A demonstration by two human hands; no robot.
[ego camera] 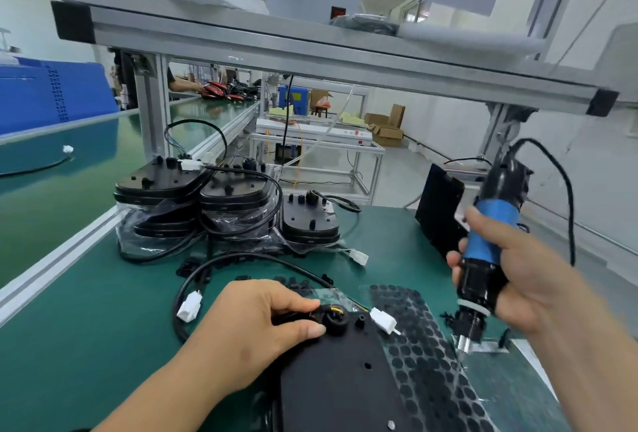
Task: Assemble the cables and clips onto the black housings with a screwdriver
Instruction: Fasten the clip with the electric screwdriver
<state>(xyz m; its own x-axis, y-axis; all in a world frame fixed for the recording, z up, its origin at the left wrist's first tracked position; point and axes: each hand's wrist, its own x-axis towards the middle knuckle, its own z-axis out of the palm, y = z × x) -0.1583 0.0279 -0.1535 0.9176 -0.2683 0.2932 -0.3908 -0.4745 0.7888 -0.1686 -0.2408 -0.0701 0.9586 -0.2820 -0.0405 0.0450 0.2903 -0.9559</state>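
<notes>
A black housing (pixel 338 380) lies flat at the near edge of the green table (pixel 86 311). My left hand (pixel 255 324) pinches a black round grommet (pixel 336 321) with yellow wires at the housing's far end. A black cable (pixel 241 259) loops from there to a white connector (pixel 189 307); a second white connector (pixel 384 321) lies just right of the grommet. My right hand (pixel 514 279) grips a blue and black electric screwdriver (pixel 486 245), held upright to the right of the housing, its tip (pixel 464 345) off the housing.
Three stacks of black housings (pixel 238 197) with cables stand behind, partly in clear plastic. A sheet of round black pads (pixel 424 355) lies under the housing's right side. Loose black clips (pixel 293 281) lie mid-table. A black panel (pixel 438 207) leans at right. A shelf frame (pixel 310 52) hangs overhead.
</notes>
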